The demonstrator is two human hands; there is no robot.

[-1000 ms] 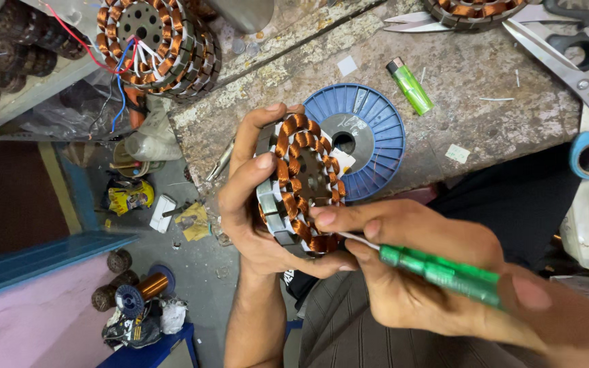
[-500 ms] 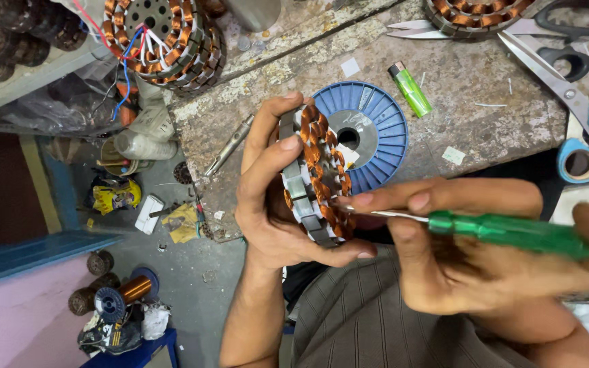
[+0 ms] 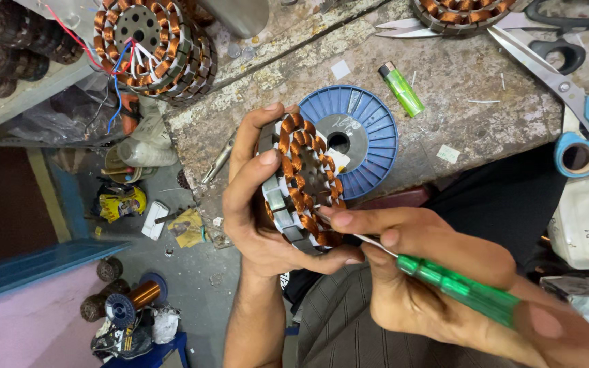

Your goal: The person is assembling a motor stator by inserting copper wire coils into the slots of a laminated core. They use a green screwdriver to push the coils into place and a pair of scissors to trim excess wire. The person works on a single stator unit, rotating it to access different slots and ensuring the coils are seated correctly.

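Observation:
My left hand (image 3: 257, 204) grips a round motor stator (image 3: 301, 180) wound with copper wire coils, holding it on edge in front of me. My right hand (image 3: 431, 272) holds a screwdriver with a green handle (image 3: 461, 289). Its thin metal shaft points left, and its tip rests against the lower coils of the stator, beside my right forefinger.
A blue plastic spool (image 3: 363, 133) lies on the worn workbench (image 3: 458, 102) behind the stator. A green lighter (image 3: 401, 88), scissors with blue handles (image 3: 567, 95) and other wound stators (image 3: 148, 41) lie about. A copper wire spool (image 3: 134, 300) sits on the floor below left.
The stator has turned in my left hand and sits a little lower. My right hand with the screwdriver has shifted down, its tip staying at the lower coils.

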